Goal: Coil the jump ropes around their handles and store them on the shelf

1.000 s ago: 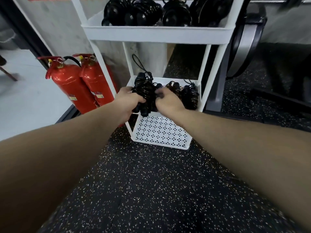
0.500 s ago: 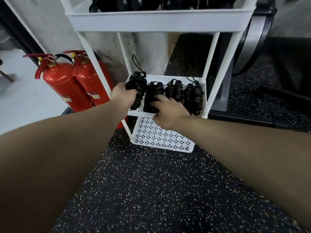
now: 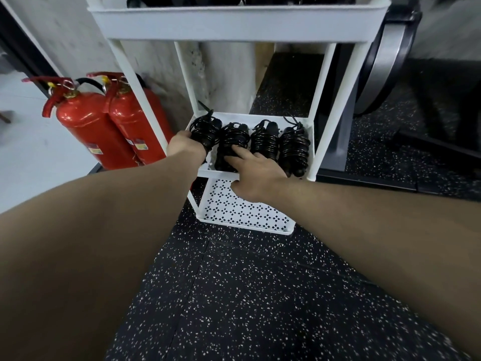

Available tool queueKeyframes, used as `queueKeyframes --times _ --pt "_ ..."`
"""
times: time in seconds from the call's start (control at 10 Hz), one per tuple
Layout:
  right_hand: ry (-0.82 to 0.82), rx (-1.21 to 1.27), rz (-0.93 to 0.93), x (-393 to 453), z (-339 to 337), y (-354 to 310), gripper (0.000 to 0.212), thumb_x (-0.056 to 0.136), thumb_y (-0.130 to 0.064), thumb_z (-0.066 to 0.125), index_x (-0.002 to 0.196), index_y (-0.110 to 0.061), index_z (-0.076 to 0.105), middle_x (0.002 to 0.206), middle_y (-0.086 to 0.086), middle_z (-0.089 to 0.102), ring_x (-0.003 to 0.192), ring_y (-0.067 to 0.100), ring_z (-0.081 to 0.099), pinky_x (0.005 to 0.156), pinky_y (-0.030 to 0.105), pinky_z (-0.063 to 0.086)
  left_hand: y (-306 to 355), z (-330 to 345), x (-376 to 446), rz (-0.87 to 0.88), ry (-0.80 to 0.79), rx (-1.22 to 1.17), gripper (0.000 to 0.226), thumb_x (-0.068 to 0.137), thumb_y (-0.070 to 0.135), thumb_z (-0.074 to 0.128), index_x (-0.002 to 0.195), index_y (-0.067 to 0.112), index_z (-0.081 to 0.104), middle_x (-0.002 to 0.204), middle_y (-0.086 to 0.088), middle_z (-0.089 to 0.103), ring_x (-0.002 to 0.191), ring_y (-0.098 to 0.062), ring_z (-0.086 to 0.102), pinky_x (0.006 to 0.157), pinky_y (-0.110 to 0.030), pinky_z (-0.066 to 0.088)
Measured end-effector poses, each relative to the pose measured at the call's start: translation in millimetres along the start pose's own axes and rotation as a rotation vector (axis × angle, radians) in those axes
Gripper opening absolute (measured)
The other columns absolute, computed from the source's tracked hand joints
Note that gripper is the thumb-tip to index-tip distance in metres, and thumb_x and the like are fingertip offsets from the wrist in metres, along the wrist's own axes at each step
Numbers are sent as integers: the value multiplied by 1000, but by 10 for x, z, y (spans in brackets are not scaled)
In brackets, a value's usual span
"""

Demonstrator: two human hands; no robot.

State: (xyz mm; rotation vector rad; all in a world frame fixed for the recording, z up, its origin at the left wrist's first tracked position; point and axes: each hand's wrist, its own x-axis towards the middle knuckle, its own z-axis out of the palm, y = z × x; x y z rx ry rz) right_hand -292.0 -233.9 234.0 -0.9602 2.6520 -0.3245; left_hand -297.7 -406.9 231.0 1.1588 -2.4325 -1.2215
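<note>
Two bare forearms reach forward over the speckled black floor [image 3: 234,295] to a white cart [image 3: 335,105], and the step in hand looks like the storing itself: setting coiled jump ropes into the cart's middle tray [image 3: 311,142]. The right hand [image 3: 256,169] lies over the tray's front lip with its fingers fairly straight, the fingertips pressing on the second rope bundle [image 3: 230,144] from the left; it does not seem to grip it, and the thumb is tucked below the lip out of sight. The left hand [image 3: 183,147] is curled round the near end of the leftmost rope bundle [image 3: 204,131], which sits at the tray's left edge, slightly tilted and touching its neighbour. Two more rope bundles [image 3: 281,142] lie side by side to the right, so four fill the tray in a row. Judging from this, the next move calls for easing the leftmost bundle flat into its slot and letting go without loosening the coils. How far the left fingers wrap is hidden behind the bundle. The bottom tray [image 3: 244,212] shows only its perforated floor. Two red fire extinguishers [image 3: 104,126] stand left of the cart. The top tray [image 3: 234,22] is cut off by the frame, its dark contents too unclear to name, and the grey rounded machine [image 3: 385,56] on the right is blurred.
</note>
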Motion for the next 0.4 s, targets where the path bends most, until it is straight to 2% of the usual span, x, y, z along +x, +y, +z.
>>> queueKeyframes --times 0.1,0.2,0.3,0.4 --pt "-27 -6 10 6 -40 -1 71 96 -29 50 161 -33 19 171 -9 0 153 31 18 122 40 25 51 57 -60 -38 -37 191 48 102 21 40 146 5 49 150 -16 49 134 -34 50 111 -39 43" --pt "-49 21 24 19 -96 -32 70 96 -30 50 160 -35 21 171 -10 -1 153 30 17 122 39 24 95 58 -159 -12 -83 389 60 102 35 30 156 10 36 163 -12 26 147 -35 28 121 -48 24" --pt "-37 123 39 -1 -97 -56 66 96 -28 49 158 -38 29 170 -10 6 153 26 18 121 36 24 170 -46 -160 8 -195 463 52 106 25 36 152 1 39 161 -18 28 144 -39 34 118 -46 31" --pt "2 148 24 -80 -81 -24 62 96 -28 50 155 -35 36 167 -6 21 150 26 24 120 36 27 196 -146 -235 58 -179 471 54 100 28 45 152 11 44 158 -15 29 141 -39 38 117 -48 35"
